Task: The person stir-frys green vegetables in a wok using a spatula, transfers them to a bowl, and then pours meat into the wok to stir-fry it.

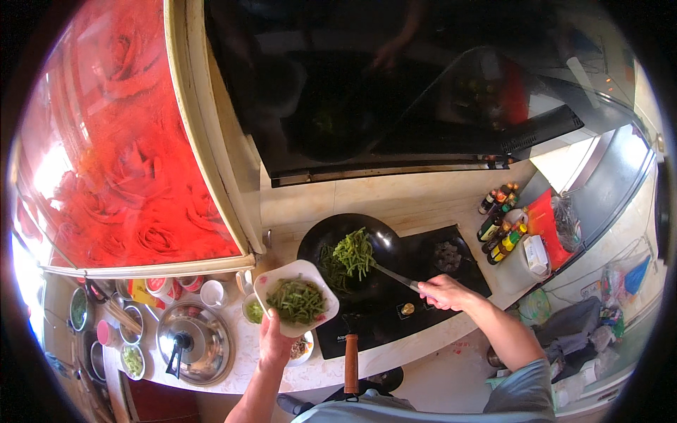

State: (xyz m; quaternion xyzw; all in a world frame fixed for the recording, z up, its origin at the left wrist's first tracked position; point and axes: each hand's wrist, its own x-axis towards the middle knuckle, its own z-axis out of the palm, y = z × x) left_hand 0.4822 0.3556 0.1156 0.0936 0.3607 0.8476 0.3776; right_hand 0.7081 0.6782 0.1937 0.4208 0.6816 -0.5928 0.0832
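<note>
My left hand (276,338) grips the near edge of a white, flower-patterned bowl (262,288), which holds cut green beans (299,300). My right hand (444,292) is closed around the handle of a metal utensil (396,277); its head is hidden under a heap of green beans (353,254) above a black wok (317,232). More beans lie in the wok, below the heap. The bowl is at the wok's left side. A wooden handle (351,365) points from the wok towards my body. The wok sits on the left part of a black gas cooktop (423,322).
Left on the counter are a steel lid (211,354), a bowl of chopped light-green vegetable (132,362) and jars (158,288). Sauce bottles (506,246) and a container (531,264) stand right of the cooktop. A dark range hood (370,106) and red floral cabinet (132,158) hang above.
</note>
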